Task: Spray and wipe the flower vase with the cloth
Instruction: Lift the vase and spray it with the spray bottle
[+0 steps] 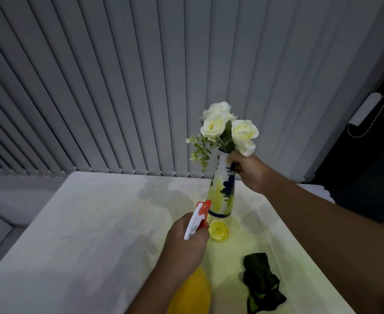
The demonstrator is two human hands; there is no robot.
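A tall white vase [222, 189] painted with blue flowers and yellow patches stands upright on the table, holding white roses [227, 128]. My right hand [249, 171] grips the vase's neck from the right. My left hand [186, 241] holds a spray bottle [197, 219] with a white and orange trigger head, its nozzle pointing at the vase's lower body from close by. The bottle's yellow body [191, 293] shows below my left wrist. A dark green cloth [262, 283] lies crumpled on the table at the near right, touched by neither hand.
A small yellow octagonal dish [219, 231] sits on the table just in front of the vase's base. The white table [84, 223] stretches to the left. Grey vertical blinds [141, 87] hang right behind the table's far edge.
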